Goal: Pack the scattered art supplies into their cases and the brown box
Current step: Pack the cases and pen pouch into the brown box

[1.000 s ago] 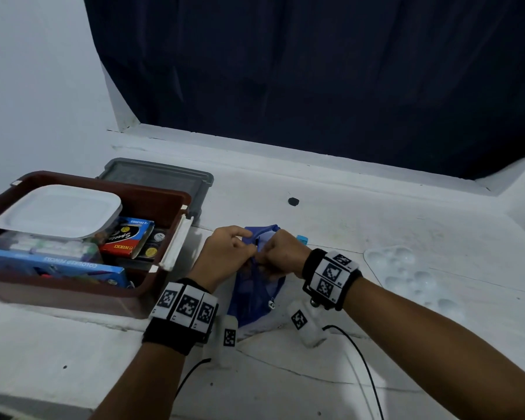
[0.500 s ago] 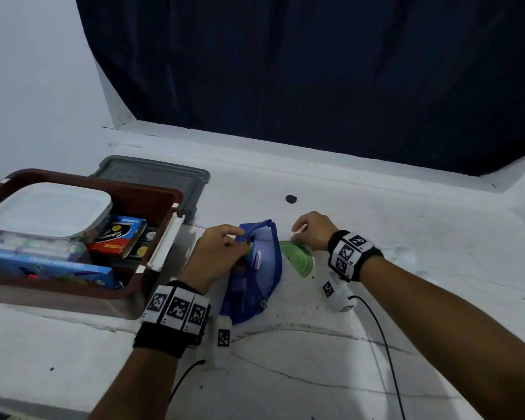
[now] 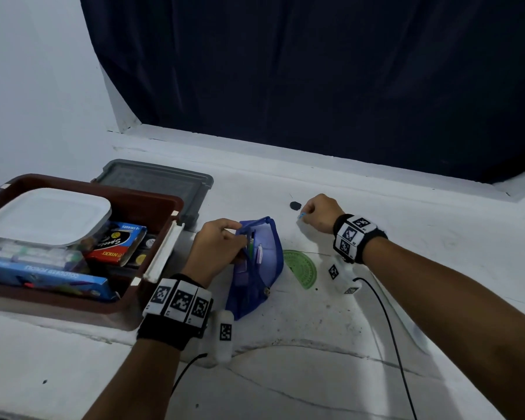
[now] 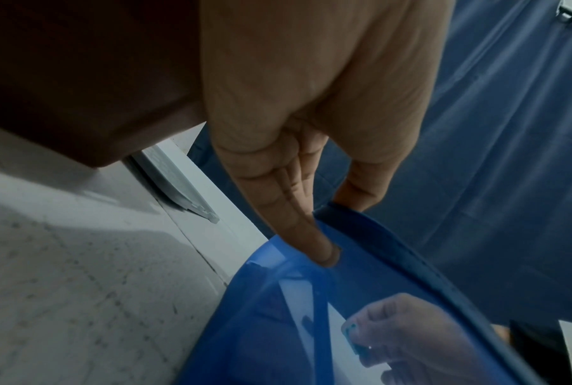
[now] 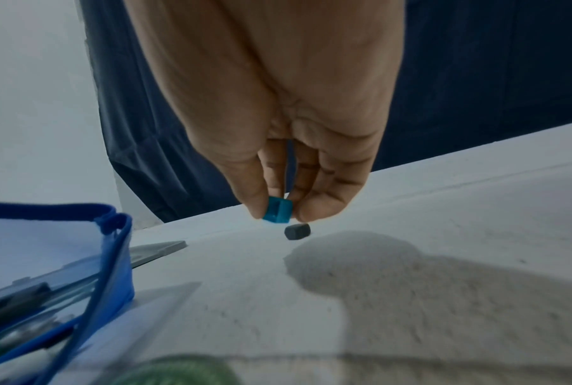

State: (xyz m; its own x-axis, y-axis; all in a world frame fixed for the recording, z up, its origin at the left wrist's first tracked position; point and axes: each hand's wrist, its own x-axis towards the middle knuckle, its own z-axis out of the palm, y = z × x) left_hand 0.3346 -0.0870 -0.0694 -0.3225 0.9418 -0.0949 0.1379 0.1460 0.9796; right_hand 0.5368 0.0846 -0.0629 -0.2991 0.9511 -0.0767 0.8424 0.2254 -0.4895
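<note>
A blue see-through pouch (image 3: 256,268) lies open on the white table with pens inside. My left hand (image 3: 222,244) grips its near rim, the thumb outside and fingers (image 4: 314,244) tucked inside. My right hand (image 3: 317,212) hovers further back and pinches a small blue sharpener (image 5: 277,213) between thumb and forefinger. Just behind it a small dark eraser (image 5: 297,231) rests on the table. A green protractor (image 3: 302,268) lies flat to the right of the pouch. The brown box (image 3: 152,301) sits at the left, packed with supplies.
Inside the brown box are a white lidded container (image 3: 47,216), a red crayon pack (image 3: 119,244) and a blue pencil box (image 3: 43,277). A grey lid (image 3: 158,183) lies behind the box. A dark curtain (image 3: 315,71) hangs beyond the table's far edge.
My right hand left the pouch, moved right and back, and picked up the blue sharpener. The left hand kept hold of the pouch, which now gapes open.
</note>
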